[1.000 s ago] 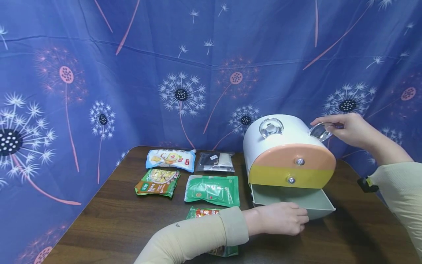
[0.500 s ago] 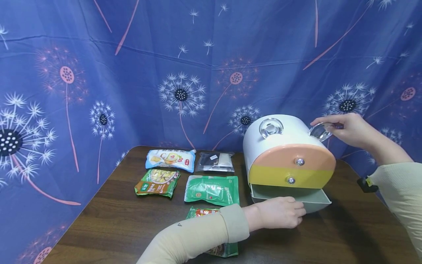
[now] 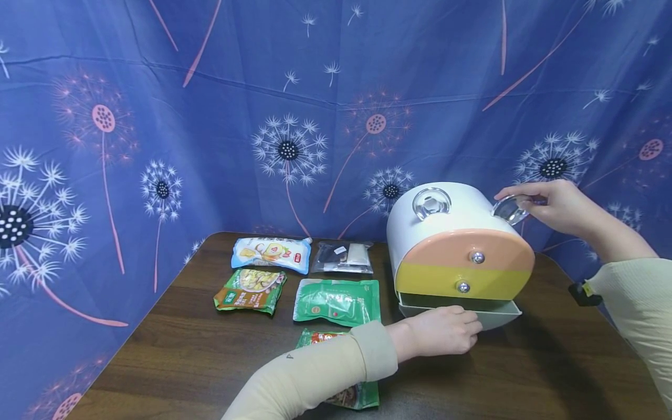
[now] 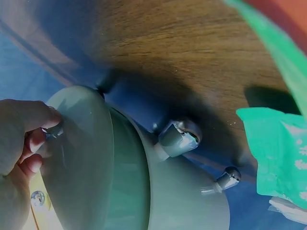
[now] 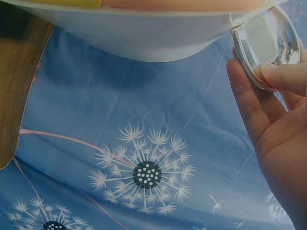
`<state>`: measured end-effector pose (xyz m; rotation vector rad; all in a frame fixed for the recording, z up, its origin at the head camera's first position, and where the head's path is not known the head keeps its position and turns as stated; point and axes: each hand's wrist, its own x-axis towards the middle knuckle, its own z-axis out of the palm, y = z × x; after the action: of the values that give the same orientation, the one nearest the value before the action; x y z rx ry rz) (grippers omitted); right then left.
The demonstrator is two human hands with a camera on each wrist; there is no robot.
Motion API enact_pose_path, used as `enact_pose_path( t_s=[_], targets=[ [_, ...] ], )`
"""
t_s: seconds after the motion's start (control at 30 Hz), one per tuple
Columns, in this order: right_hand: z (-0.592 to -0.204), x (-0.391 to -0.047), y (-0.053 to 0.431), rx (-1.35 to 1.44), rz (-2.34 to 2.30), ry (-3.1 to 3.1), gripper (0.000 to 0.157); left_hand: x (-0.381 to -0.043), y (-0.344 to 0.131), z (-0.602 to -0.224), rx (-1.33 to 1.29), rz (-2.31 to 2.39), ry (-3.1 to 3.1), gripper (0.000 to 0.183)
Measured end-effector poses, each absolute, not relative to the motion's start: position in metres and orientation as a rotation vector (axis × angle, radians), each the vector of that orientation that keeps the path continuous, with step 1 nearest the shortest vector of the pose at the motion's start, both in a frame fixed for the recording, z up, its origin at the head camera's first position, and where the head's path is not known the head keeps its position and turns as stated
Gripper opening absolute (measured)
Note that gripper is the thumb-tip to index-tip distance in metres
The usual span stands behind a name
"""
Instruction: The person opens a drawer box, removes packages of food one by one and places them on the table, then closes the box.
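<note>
A white rounded drawer box (image 3: 462, 204) stands at the table's right, with orange (image 3: 441, 248) and yellow (image 3: 425, 280) drawer fronts flush. Its grey-green bottom drawer (image 3: 499, 319) is partly pulled out. My left hand (image 3: 441, 331) is in front of that drawer; the left wrist view shows thumb and fingers pinching its small silver knob (image 4: 55, 130). With thumb and fingers, my right hand (image 3: 564, 207) grips the silver ear-shaped piece (image 5: 268, 40) on the box's upper right. A matching silver ear (image 3: 431, 203) on the upper left is untouched.
Left of the box lie a green packet (image 3: 338, 302), a blue-white packet (image 3: 272, 254), a clear-and-black packet (image 3: 342, 258) and a green-orange packet (image 3: 252, 290). My left sleeve partly covers another green packet (image 3: 362, 394). A blue dandelion-print cloth (image 3: 236, 146) hangs behind the table (image 3: 173, 350).
The bottom drawer has slid inward toward the box, with my left hand moving back along with it. My right hand keeps its grip on the silver ear, and the box has not moved.
</note>
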<state>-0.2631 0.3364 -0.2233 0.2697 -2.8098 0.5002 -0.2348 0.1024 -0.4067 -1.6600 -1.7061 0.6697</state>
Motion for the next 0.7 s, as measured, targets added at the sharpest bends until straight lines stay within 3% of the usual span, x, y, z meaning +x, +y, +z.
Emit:
enact_pose_path(
  t_s=[0.7],
  targets=[
    [-0.222, -0.266, 0.338, 0.282, 0.495, -2.809, 0.030, -0.248, 0.106, -0.410, -1.631, 0.691, -1.767, 0.032]
  ],
)
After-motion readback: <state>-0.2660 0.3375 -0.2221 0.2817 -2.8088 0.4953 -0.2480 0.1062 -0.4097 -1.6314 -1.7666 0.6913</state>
